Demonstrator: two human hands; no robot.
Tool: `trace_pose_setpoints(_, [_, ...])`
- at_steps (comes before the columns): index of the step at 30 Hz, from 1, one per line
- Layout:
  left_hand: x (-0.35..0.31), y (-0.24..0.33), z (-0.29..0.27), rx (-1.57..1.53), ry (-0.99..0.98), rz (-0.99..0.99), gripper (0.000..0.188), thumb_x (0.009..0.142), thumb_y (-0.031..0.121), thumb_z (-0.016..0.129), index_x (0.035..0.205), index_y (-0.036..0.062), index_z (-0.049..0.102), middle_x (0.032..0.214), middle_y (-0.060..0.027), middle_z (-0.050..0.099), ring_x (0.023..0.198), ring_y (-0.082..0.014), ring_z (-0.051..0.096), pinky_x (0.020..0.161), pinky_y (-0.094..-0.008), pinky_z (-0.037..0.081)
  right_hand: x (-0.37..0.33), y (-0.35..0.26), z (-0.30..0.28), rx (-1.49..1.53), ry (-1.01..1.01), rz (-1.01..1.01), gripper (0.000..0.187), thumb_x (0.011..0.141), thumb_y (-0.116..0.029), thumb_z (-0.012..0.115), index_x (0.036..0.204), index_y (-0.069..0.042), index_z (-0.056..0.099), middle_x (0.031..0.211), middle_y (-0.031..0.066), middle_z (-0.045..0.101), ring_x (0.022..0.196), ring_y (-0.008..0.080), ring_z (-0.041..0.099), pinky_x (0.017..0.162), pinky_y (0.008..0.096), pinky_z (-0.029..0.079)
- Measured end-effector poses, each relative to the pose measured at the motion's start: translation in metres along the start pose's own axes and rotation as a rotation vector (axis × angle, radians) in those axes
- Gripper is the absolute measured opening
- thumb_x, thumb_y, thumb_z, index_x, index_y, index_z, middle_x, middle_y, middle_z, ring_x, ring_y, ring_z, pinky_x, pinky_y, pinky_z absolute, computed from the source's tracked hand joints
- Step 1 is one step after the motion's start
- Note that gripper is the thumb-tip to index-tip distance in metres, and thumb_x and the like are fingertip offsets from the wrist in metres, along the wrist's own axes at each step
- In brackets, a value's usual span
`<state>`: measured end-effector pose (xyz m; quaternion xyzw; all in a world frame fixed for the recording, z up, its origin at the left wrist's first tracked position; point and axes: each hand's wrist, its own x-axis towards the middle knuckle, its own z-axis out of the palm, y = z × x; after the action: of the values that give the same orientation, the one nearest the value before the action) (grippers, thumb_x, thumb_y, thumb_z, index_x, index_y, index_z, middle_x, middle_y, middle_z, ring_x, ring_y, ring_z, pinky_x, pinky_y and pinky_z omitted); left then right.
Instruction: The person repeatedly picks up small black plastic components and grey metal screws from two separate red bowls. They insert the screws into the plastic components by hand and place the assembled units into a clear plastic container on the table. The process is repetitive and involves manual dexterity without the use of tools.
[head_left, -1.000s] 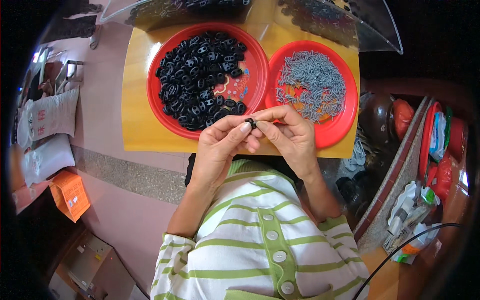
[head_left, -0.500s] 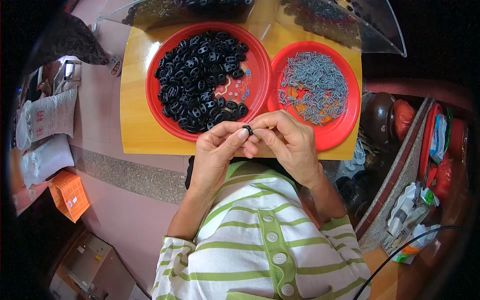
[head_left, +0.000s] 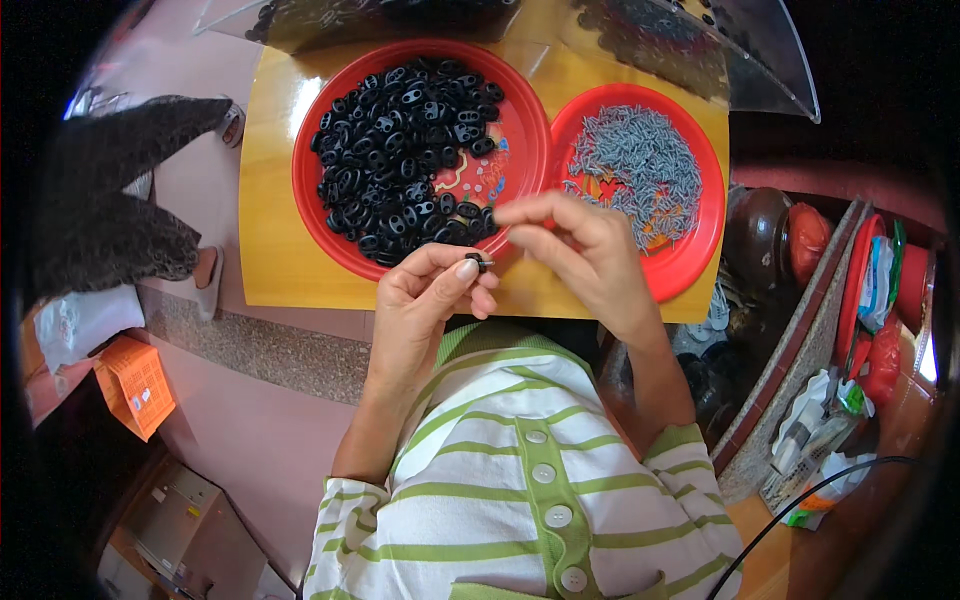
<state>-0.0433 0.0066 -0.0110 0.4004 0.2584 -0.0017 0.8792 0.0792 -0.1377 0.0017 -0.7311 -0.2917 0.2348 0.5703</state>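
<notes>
l hand pinches a small blk pc btwn thumb & fingers by the near rim of the l red tray of blk pcs, while the blurred r hand, thumb & index spread, is nr the r red tray w/ gray screws.

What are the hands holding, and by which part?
The left hand pinches a small black piece by its body. The right hand, blurred, looks open, with nothing visible in it.

Parts in left tray, screws in right tray
</notes>
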Motion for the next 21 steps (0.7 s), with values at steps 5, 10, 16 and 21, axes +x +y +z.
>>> trace_pose_setpoints(5, [0.000, 0.003, -0.011, -0.030, -0.043, 0.034, 0.015, 0.090, 0.007, 0.057, 0.099, -0.0036, 0.060, 0.087, -0.0130, 0.066, 0.069, -0.0136, 0.063, 0.062, -0.0248, 0.052, 0.028, 0.012, 0.020, -0.734, 0.099, -0.376, 0.017, 0.069, -0.014, 0.071, 0.083, -0.007, 0.064, 0.084, 0.0043, 0.058, 0.089, 0.0242, 0.052, 0.077, 0.0353, 0.043])
trace_pose_setpoints(10, [0.001, 0.002, -0.005, -0.005, 0.000, 0.033, 0.014, 0.090, 0.007, 0.056, 0.098, -0.0037, 0.060, 0.084, -0.0127, 0.065, 0.064, -0.0131, 0.062, 0.058, -0.0231, 0.051, 0.028, 0.018, 0.038, -0.888, 0.051, -0.293, 0.021, 0.071, -0.014, 0.069, 0.091, -0.007, 0.066, 0.088, 0.0037, 0.058, 0.093, 0.0225, 0.052, 0.077, 0.0355, 0.040])
trace_pose_setpoints(16, [0.005, 0.000, -0.004, -0.024, -0.040, 0.023, 0.013, 0.090, 0.006, 0.056, 0.098, -0.0038, 0.060, 0.086, -0.0134, 0.066, 0.068, -0.0140, 0.063, 0.063, -0.0252, 0.051, 0.031, 0.015, 0.044, -0.855, 0.058, -0.246, 0.014, 0.073, -0.012, 0.064, 0.086, -0.007, 0.064, 0.085, 0.0050, 0.057, 0.090, 0.0232, 0.052, 0.074, 0.0363, 0.041])
trace_pose_setpoints(21, [0.006, 0.002, -0.006, -0.005, -0.006, 0.090, 0.014, 0.090, 0.007, 0.056, 0.098, -0.0037, 0.060, 0.084, -0.0128, 0.066, 0.067, -0.0138, 0.062, 0.063, -0.0242, 0.050, 0.028, 0.010, 0.030, -0.372, 0.129, -0.167, 0.013, 0.074, -0.007, 0.063, 0.087, -0.005, 0.060, 0.085, 0.0075, 0.060, 0.079, 0.0272, 0.059, 0.068, 0.0352, 0.046])
